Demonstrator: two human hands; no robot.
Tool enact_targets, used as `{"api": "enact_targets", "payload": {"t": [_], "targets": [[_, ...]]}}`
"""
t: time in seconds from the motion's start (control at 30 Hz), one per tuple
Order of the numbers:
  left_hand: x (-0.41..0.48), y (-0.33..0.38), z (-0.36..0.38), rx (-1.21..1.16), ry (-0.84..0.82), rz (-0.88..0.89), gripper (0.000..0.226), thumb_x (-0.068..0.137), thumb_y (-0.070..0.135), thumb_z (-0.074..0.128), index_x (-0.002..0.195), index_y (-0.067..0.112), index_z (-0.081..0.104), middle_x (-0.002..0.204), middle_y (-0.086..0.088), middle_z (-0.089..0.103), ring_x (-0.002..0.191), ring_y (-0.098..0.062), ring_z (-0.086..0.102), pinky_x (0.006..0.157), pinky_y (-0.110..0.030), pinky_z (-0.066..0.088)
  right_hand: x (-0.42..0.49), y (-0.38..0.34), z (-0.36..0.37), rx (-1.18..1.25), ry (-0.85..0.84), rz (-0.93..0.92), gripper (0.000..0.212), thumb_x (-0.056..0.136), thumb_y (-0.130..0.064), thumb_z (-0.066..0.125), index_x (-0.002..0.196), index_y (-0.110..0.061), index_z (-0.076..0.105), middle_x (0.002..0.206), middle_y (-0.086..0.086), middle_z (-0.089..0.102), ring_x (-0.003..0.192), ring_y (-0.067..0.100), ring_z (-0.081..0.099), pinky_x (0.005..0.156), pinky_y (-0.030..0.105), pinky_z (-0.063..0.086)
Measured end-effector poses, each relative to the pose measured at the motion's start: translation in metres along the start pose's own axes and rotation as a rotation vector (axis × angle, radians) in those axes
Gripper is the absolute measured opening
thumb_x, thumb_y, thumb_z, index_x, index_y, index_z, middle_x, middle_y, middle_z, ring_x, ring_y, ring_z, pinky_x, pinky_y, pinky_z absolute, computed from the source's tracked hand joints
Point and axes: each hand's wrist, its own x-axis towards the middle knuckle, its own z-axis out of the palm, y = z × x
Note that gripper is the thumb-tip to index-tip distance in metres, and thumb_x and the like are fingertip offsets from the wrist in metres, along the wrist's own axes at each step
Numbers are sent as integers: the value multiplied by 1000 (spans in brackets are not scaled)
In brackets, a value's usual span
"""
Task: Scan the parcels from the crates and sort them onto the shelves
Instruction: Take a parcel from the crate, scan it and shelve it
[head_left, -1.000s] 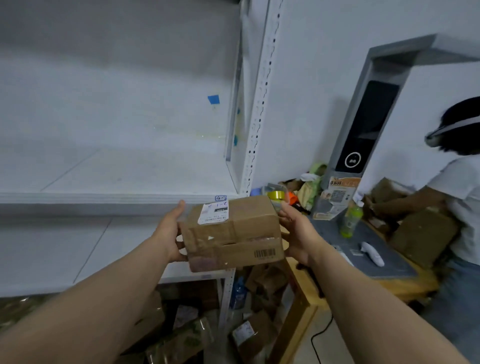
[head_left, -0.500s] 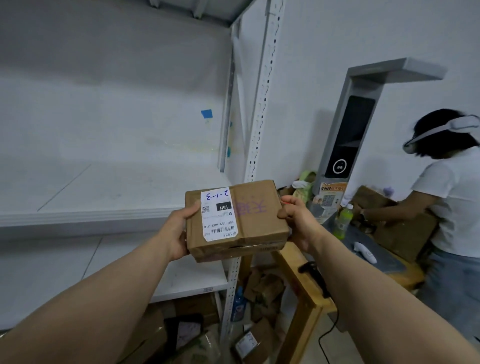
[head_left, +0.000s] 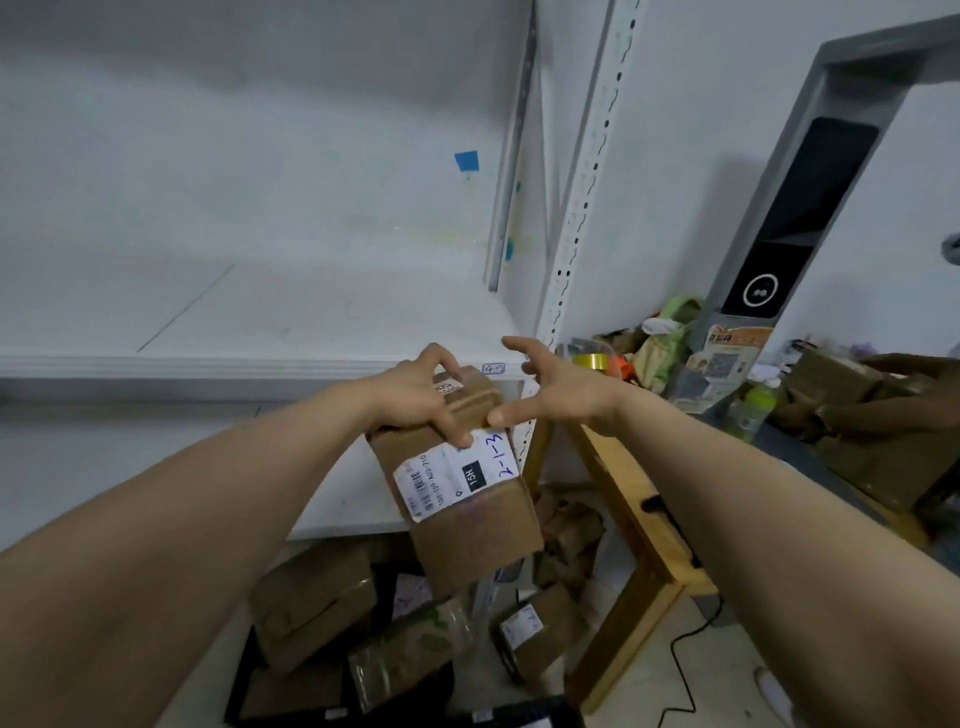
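A brown cardboard parcel (head_left: 467, 499) with a white label marked "2-1-3" hangs tilted, its long side pointing down toward me. My left hand (head_left: 423, 397) grips its far upper end from above. My right hand (head_left: 558, 387) is just to the right of that end, fingers spread, its thumb close to the parcel's corner and holding nothing. The parcel is in front of the right end of the white shelves (head_left: 249, 364), between the upper board and the lower board.
A wooden table (head_left: 639, 525) on the right carries a grey scanner stand (head_left: 779, 218), a green bottle (head_left: 756, 408) and clutter. Another person's arm (head_left: 893, 410) reaches over boxes there. Several parcels (head_left: 317, 603) lie on the floor under the shelf.
Both hands held the parcel level by its sides; now the right hand has let go and spread open, and the parcel has swung end-down in the left hand, closer to the shelf.
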Motion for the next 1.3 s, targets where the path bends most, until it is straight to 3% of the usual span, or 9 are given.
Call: {"api": "enact_targets", "payload": {"t": [0.07, 0.17, 0.37, 0.6, 0.8, 1.0, 1.1, 1.2, 1.3], "targets": [[2, 9, 5, 163, -72, 43, 92, 41, 44, 96, 111, 44, 37, 118, -4, 58, 100, -25, 66, 80, -48, 62, 5, -4, 7, -18, -164, -4, 113, 73, -36, 90, 157, -39, 15, 148, -5, 36, 138, 18, 39, 108, 27, 33], [4, 19, 16, 235, -128, 66, 92, 52, 37, 97, 120, 34, 34, 117, -2, 56, 101, -24, 66, 81, -47, 62, 13, 12, 18, 8, -235, 5, 121, 55, -46, 96, 151, -51, 22, 150, -5, 38, 135, 21, 45, 113, 43, 42], [21, 19, 52, 233, -204, 40, 80, 58, 29, 96, 112, 36, 38, 118, -8, 60, 93, -29, 73, 71, -49, 64, 3, 66, 26, 191, -309, 105, 101, 72, -23, 89, 145, -53, 26, 130, -5, 58, 118, 21, 60, 96, 45, 57], [45, 47, 99, 283, -145, 123, 81, 68, 43, 91, 127, 32, 38, 114, 6, 61, 92, -11, 67, 71, -26, 55, -14, 134, 3, 429, -151, 211, 95, 70, -23, 88, 147, -42, 35, 127, 3, 62, 112, 24, 65, 74, 35, 62], [56, 33, 133, -126, 125, -25, 96, 72, 62, 80, 148, 24, 35, 141, -3, 50, 123, -21, 54, 101, -39, 48, -31, 189, -23, 686, 45, 264, 74, 78, -23, 83, 139, -38, 43, 123, 6, 63, 109, 29, 65, 79, 44, 62], [53, 9, 178, -483, 167, -365, 106, 80, 61, 73, 158, 18, 15, 156, -14, 39, 139, -33, 42, 107, -39, 36, -37, 228, -30, 981, 287, 327, 67, 77, -33, 82, 136, -27, 50, 121, 13, 66, 110, 31, 66, 80, 50, 62], [51, 6, 192, -766, 117, -425, 123, 57, 63, 85, 156, 21, 25, 152, -9, 43, 128, -31, 49, 99, -40, 42, -38, 242, -30, 1087, 324, 340, 64, 78, -38, 81, 133, -18, 54, 106, 11, 75, 110, 31, 68, 79, 48, 62], [52, 12, 208, -942, 4, -389, 81, 68, 44, 87, 138, 19, 53, 121, -7, 69, 104, -24, 65, 83, -38, 53, -40, 247, -26, 1182, 295, 359, 32, 89, -33, 71, 113, -15, 61, 78, 6, 78, 104, 31, 68, 98, 54, 54], [57, 15, 222, -1062, -12, -350, 42, 87, 21, 72, 127, 21, 60, 104, -5, 77, 100, -24, 67, 73, -36, 54, -41, 255, -19, 1314, 264, 390, 25, 88, -33, 72, 103, -14, 65, 81, 10, 78, 105, 35, 68, 103, 56, 50]]}}
